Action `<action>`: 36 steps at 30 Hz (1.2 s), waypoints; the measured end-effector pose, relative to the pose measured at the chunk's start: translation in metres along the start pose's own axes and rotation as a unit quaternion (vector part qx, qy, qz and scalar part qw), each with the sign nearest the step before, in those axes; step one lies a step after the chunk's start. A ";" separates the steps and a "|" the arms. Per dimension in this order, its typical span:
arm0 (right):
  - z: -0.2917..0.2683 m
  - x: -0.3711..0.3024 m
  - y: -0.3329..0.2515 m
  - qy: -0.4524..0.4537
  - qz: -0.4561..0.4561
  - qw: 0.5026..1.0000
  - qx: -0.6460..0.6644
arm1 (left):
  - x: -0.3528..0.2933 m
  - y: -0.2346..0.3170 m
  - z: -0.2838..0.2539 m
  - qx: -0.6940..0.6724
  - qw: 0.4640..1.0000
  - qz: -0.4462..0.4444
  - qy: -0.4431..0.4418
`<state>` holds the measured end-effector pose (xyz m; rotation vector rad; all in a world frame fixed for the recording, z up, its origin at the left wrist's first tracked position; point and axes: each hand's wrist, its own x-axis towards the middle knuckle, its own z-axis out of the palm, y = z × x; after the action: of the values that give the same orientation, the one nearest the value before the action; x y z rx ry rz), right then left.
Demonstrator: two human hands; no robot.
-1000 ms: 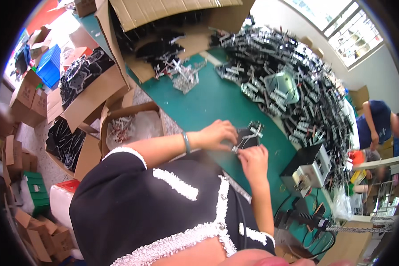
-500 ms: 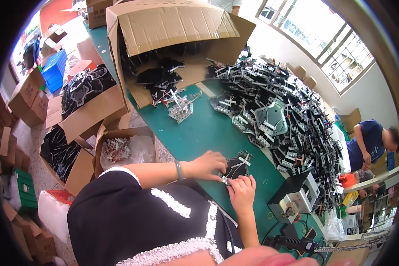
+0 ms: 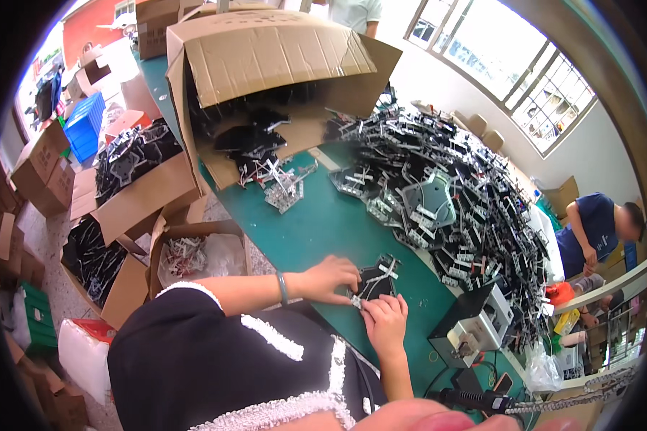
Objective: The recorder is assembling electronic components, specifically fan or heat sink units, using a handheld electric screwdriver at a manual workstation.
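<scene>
1. The left hand (image 3: 331,279) is at the left edge of a dark plate (image 3: 376,284), fingers bent; whether its grip is closed on the plate cannot be told.
2. The right hand (image 3: 386,323) has its grip closed, fingertips gathered on the small silver part (image 3: 356,302) at the plate's near end.
3. The plate lies on the green bench (image 3: 295,237), between the hands and in front of the person's body, with silver fittings on its far end.
4. A large heap of similar plates (image 3: 446,194) covers the bench's far right side.
5. A grey machine (image 3: 474,327) stands right of the right hand.
6. Loose silver brackets (image 3: 285,192) lie beside an open cardboard box (image 3: 280,65).
</scene>
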<state>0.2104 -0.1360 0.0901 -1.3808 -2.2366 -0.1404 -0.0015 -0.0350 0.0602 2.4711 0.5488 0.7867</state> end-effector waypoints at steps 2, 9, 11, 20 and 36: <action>-0.001 -0.003 -0.004 -0.013 0.005 1.000 -0.002 | -0.004 0.005 0.002 0.000 1.000 0.007 0.008; 0.011 -0.013 0.004 0.056 0.038 0.992 0.107 | 0.014 0.026 0.012 0.024 0.999 0.038 -0.018; 0.007 -0.013 -0.001 0.065 0.115 0.971 0.201 | 0.017 0.015 0.023 -0.020 0.999 0.050 0.006; 0.004 -0.032 0.014 0.120 0.199 0.951 0.205 | 0.019 0.014 0.024 0.016 0.999 0.047 0.011; 0.008 -0.029 0.009 0.087 0.170 0.973 0.133 | 0.021 0.017 0.023 0.039 0.999 0.026 -0.004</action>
<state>0.2257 -0.1519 0.0679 -1.5103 -1.7726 0.1461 0.0324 -0.0455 0.0620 2.5678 0.5220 0.7897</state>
